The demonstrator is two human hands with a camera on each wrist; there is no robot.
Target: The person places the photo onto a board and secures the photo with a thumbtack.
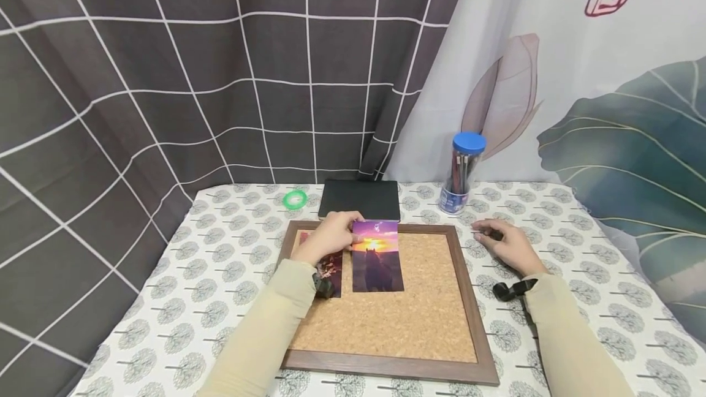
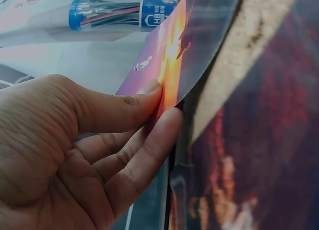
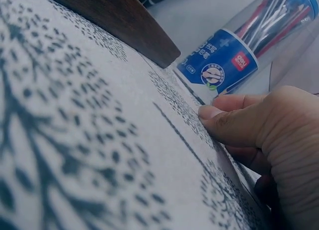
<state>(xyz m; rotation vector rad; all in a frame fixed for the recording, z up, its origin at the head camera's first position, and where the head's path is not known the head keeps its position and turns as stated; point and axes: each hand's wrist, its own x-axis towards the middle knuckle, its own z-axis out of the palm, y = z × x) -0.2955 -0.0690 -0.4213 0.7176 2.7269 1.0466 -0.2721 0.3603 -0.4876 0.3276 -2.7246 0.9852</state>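
Observation:
My left hand [image 1: 331,234] pinches the top left edge of a sunset photo [image 1: 378,262] between thumb and fingers. In the left wrist view the photo [image 2: 172,45] curves up from the pinch. It overlaps the upper middle of a wood-framed corkboard [image 1: 430,311]. Left of it a darker reddish photo [image 1: 331,271] lies on the cork, partly hidden by my left wrist. My right hand [image 1: 510,242] is over the patterned tablecloth, right of the frame, with thumb and index fingertips close together. I cannot tell whether something small is between them.
A clear jar of pencils with a blue lid [image 1: 463,170] stands behind the board to the right. A black flat object [image 1: 360,199] lies behind the frame, with a green tape roll [image 1: 295,200] to its left. Curtains hang along the table's back.

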